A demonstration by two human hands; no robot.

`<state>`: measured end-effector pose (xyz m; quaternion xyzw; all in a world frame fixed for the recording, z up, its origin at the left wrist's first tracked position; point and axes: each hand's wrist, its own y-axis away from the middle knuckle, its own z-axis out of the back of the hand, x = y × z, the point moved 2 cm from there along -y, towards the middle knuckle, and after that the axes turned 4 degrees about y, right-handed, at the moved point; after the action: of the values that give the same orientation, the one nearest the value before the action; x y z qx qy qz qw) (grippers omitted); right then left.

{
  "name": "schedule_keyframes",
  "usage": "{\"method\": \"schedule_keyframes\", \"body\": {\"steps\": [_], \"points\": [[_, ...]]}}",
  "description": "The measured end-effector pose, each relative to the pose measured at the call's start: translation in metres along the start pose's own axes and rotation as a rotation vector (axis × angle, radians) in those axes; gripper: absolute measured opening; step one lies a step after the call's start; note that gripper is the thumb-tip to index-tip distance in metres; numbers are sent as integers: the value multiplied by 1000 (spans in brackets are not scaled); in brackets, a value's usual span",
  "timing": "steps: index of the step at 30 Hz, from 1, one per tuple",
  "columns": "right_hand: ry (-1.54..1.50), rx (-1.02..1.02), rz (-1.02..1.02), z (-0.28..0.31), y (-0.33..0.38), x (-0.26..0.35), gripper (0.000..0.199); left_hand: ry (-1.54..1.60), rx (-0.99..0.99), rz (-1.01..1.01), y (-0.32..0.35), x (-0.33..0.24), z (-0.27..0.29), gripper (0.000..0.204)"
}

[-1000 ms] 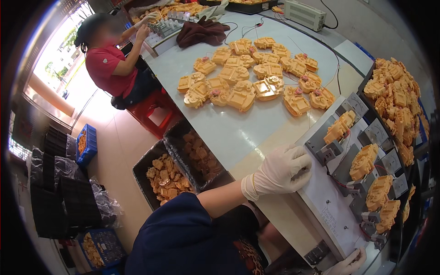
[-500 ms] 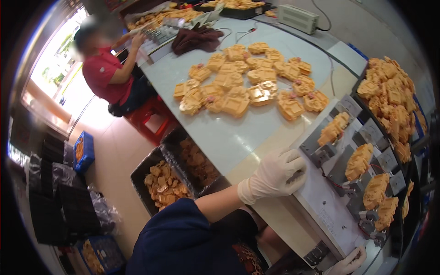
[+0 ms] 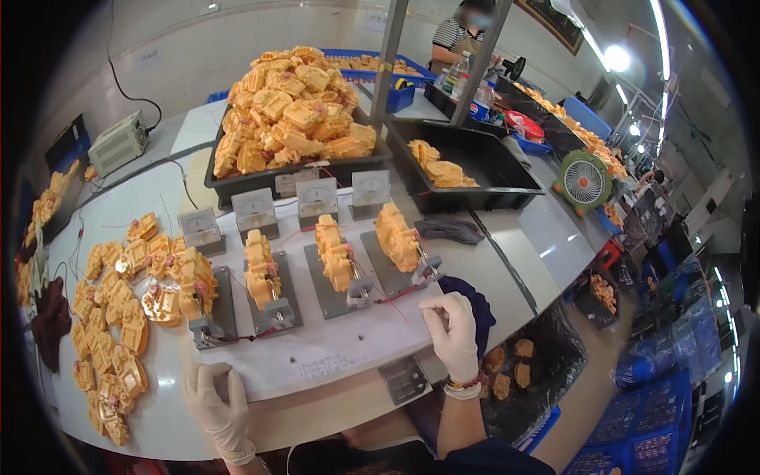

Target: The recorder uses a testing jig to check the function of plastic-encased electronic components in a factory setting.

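Observation:
Four grey clamp stations stand in a row on a long white test fixture [image 3: 332,356]. Each holds an orange plastic casing [image 3: 336,253] upright, and a small analog meter [image 3: 317,202] stands behind each. My left hand [image 3: 220,408], in a white glove, is at the fixture's front left corner. Its fingers are bent and apart, with nothing seen between them. My gloved right hand [image 3: 453,332] is by the fixture's right end, near the rightmost clamp. Its fingers are curled in, and whatever may be in them is hidden. Thin red wires run along the clamps.
Many casings [image 3: 115,324] lie on the table to the left. Behind the fixture, a black crate [image 3: 293,182] is heaped with them; another black tray [image 3: 491,198] holds a few. A dark cloth [image 3: 475,305] lies beside my right hand. A green fan [image 3: 584,178] stands at right.
The view has swung to the right, bringing the whole fixture and the trays behind it into sight. The co-worker in red has left the view. Both my hands remain near the fixture's ends.

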<state>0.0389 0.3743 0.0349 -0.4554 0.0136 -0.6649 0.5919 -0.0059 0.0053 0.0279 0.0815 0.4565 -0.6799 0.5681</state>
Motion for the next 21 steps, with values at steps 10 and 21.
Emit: {"method": "schedule_keyframes", "body": {"steps": [10,21], "points": [[3,-18,35,-6,-4,-2,9,-11,13,-18,-4,7,-2,12],[43,-35,55,-5,0,1,3,-27,13,-33,-1,6,0,12]]}}
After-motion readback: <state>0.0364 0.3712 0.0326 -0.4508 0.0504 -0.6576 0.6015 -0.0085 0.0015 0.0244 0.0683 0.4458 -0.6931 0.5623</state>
